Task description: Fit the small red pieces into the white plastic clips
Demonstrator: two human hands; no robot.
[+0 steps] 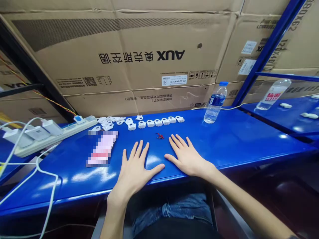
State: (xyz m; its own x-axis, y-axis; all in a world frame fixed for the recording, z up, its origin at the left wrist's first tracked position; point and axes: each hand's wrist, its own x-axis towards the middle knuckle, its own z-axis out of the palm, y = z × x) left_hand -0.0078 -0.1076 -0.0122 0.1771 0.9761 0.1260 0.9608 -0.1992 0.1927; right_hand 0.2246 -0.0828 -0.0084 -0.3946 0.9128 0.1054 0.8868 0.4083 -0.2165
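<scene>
My left hand (pixel 136 166) lies palm down near the front edge of the blue table (pixel 236 136), fingers spread, holding nothing. To its right, my right hand (pixel 185 154) rests flat in the same way, thumb pointing toward the left one. Just beyond the gap between them sits a small tangle of red and black wires (pixel 159 136). Farther back, several white plastic pieces (pixel 158 122) stand in a row. A looser heap of white plastic parts (pixel 109 122) lies to the left of that row. A pinkish, pixelated flat item (pixel 102 149) is left of my left hand.
A water bottle with a blue cap (pixel 215 103) stands at the back right. A white power strip (pixel 57 134) with plugged-in chargers and loose cables (pixel 53 186) takes up the left side. Behind rises a large cardboard box (pixel 139 36). Another bottle (pixel 274 94) stands on the neighbouring table.
</scene>
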